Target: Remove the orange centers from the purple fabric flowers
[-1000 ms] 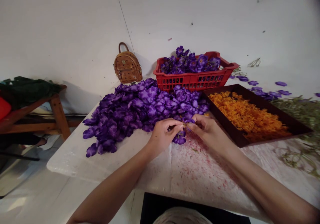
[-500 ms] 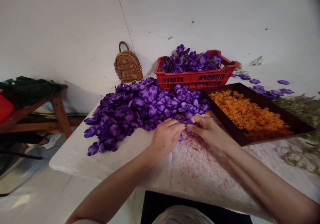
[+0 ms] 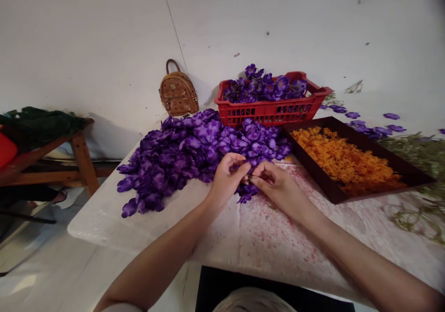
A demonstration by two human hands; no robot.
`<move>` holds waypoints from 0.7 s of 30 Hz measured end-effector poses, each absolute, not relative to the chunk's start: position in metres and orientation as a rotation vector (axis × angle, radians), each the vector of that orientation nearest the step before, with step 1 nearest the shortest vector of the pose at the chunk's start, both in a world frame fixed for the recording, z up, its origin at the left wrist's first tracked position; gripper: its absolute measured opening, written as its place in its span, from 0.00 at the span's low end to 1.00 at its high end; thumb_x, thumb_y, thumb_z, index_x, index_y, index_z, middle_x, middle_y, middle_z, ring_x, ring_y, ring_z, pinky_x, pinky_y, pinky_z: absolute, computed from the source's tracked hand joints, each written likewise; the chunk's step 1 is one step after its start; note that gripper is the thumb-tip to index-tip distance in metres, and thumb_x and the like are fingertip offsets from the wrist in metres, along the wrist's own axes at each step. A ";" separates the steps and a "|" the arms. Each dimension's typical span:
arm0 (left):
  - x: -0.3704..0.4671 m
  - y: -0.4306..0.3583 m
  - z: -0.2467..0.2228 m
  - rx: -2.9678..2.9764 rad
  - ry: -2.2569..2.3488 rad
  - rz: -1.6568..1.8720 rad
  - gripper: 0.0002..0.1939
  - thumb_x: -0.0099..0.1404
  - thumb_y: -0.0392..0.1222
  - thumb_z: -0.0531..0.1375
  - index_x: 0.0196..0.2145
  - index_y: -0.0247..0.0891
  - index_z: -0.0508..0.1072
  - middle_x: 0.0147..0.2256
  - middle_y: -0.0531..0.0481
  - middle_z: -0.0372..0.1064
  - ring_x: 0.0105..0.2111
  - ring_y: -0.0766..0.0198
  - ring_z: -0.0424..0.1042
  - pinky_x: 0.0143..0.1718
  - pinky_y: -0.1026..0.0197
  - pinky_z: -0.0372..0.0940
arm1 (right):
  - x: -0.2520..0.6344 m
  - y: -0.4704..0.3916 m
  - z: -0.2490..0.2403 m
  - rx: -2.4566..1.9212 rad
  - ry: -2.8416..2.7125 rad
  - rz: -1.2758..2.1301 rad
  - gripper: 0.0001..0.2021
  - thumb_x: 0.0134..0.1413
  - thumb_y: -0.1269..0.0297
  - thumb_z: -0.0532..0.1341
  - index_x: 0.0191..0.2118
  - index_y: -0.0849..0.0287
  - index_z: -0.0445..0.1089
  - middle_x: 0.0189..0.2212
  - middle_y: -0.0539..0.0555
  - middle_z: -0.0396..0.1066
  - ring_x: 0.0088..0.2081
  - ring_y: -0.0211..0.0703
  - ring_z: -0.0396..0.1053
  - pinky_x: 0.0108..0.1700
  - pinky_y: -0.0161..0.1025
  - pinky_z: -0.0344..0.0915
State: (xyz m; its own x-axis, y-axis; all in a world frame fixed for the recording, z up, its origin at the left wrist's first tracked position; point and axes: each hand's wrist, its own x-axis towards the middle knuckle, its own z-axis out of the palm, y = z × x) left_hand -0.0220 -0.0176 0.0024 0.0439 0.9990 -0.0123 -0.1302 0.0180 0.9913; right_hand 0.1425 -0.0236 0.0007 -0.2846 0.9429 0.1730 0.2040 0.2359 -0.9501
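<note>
Purple flower (image 3: 246,195) at centre of frame, partly hidden, just below the meeting fingertips of the left hand (image 3: 227,178) and the right hand (image 3: 278,182). Both hands: fingers curled, tips drawn in close to each other; a small dark bit (image 3: 249,177) shows in the gap. Cannot tell whether either has a firm pinch, or whether the flower hangs from the fingers or rests on the tabletop (image 3: 167,224). Key relation: flower lies toward the viewer from the fingertips, between the two hands, neither clearly nearer. Facing not readable, since fingers cover its upper part; visible portion is a ragged cluster of petals, no distinct long axis. Just beyond the fingertips, spreading left: heap of purple petals (image 3: 187,147). Right of centre: dark brown tray (image 3: 309,170), long axis slanting from upper left to lower right, holding orange pieces (image 3: 347,159). Behind heap and tray: red crate (image 3: 264,106) with more purple blooms (image 3: 267,87). Far right: green stems (image 3: 417,159). Upper left of centre: brown backpack (image 3: 178,93) near the wall. Left edge: wooden bench (image 3: 83,163).
</note>
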 end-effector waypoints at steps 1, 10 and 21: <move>-0.023 -0.018 0.003 1.128 1.075 1.210 0.13 0.63 0.45 0.68 0.39 0.39 0.69 0.29 0.57 0.68 0.25 0.70 0.69 0.29 0.67 0.67 | 0.142 -0.024 0.001 -1.068 -1.675 1.109 0.08 0.59 0.59 0.64 0.31 0.54 0.66 0.28 0.49 0.69 0.31 0.43 0.67 0.36 0.41 0.64; -0.030 -0.015 -0.004 1.732 1.086 1.270 0.04 0.65 0.41 0.68 0.35 0.38 0.83 0.37 0.45 0.80 0.38 0.61 0.77 0.40 0.61 0.72 | 0.154 -0.018 0.004 -1.028 -1.298 1.279 0.15 0.59 0.50 0.67 0.31 0.56 0.70 0.29 0.50 0.69 0.34 0.42 0.65 0.40 0.41 0.61; -0.026 -0.017 0.001 1.414 1.151 1.236 0.09 0.65 0.44 0.67 0.35 0.36 0.83 0.33 0.47 0.82 0.29 0.64 0.76 0.34 0.62 0.70 | 0.152 -0.016 -0.004 -1.058 -1.594 1.147 0.10 0.55 0.56 0.68 0.34 0.54 0.69 0.32 0.50 0.72 0.35 0.44 0.69 0.39 0.42 0.65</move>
